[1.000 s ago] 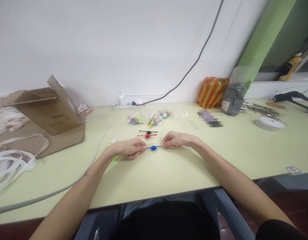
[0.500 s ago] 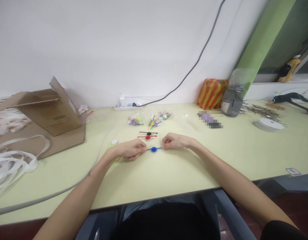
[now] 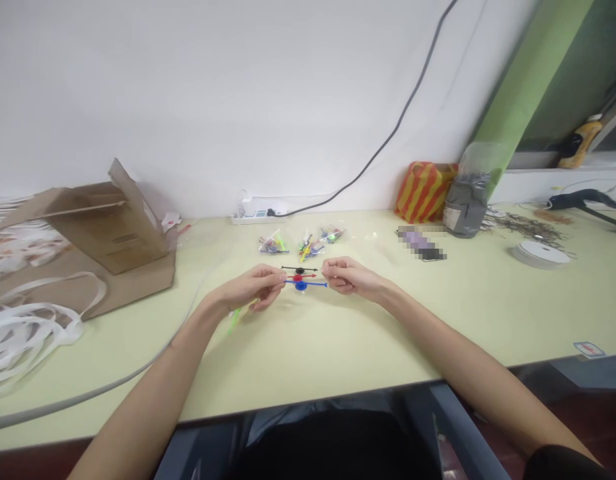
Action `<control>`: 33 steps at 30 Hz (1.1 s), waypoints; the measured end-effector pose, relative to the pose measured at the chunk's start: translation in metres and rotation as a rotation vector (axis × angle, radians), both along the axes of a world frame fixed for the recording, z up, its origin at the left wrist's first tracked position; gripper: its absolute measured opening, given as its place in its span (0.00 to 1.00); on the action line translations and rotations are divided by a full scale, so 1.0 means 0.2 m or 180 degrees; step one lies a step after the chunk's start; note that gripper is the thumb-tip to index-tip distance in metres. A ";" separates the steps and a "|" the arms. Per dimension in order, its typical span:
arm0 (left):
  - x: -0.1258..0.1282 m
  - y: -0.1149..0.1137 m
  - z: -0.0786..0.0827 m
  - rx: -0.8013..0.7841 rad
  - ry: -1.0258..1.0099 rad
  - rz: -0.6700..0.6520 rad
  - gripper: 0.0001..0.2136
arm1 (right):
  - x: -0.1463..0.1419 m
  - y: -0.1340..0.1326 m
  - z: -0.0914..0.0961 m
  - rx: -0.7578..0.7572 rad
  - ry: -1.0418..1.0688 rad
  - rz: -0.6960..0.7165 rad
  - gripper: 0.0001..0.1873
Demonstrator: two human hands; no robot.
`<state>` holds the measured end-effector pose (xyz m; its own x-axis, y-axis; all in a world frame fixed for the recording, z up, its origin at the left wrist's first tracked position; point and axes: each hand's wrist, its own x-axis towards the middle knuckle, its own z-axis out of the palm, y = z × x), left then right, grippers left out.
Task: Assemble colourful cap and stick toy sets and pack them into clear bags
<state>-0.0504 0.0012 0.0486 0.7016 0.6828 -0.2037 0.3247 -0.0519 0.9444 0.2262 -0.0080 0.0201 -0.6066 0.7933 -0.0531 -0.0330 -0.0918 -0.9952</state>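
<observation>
My left hand (image 3: 255,285) pinches the left end of a blue arrow spinner (image 3: 301,285), a thin pointer with a round hub. At its other end, my right hand (image 3: 352,277) has its fingers curled together beside the visible blue tail; whether they touch it or hold anything is unclear. Just behind the blue one lies a red arrow spinner (image 3: 298,277), its left part covered by my left fingers. Beyond that is a black arrow spinner (image 3: 300,271). Green and yellow pieces (image 3: 234,320) show partly from under my left hand.
Several clear bags of coloured spinner parts (image 3: 308,248) lie toward the wall. At left are an open cardboard box (image 3: 115,233), white ribbon (image 3: 35,333) and a grey cable (image 3: 113,385). A striped bag (image 3: 423,193) and a white roll (image 3: 541,253) stand at right.
The blue spinner has moved away from me, up close to the red one. My right fingers, earlier pinching its right end, are now beside it, and that end shows.
</observation>
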 end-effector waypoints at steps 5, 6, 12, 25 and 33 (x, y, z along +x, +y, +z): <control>-0.04 0.04 -0.04 0.0070 0.0671 0.0032 0.22 | 0.01 0.02 -0.03 0.0257 -0.0297 -0.0673 0.23; -0.05 0.05 -0.04 0.0168 0.0778 0.0057 0.23 | -0.01 0.02 -0.04 0.0319 -0.0327 -0.0713 0.24; -0.05 0.07 -0.05 0.0662 0.1265 0.0257 0.28 | -0.08 -0.01 -0.05 0.0904 -0.0501 -0.0938 0.25; -0.01 0.07 -0.04 0.2625 0.1433 0.1262 0.19 | -0.20 -0.07 -0.15 0.2150 -0.0832 -0.1616 0.16; -0.45 0.08 0.01 0.2227 0.2421 0.0933 0.17 | -0.26 -0.11 -0.17 0.1829 -0.0664 -0.1677 0.11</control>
<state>-0.1401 0.0174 0.0508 0.3453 0.9383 -0.0164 0.9026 -0.3272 0.2798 0.1739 -0.0307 -0.0141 -0.1679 0.9099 0.3793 0.2623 0.4121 -0.8726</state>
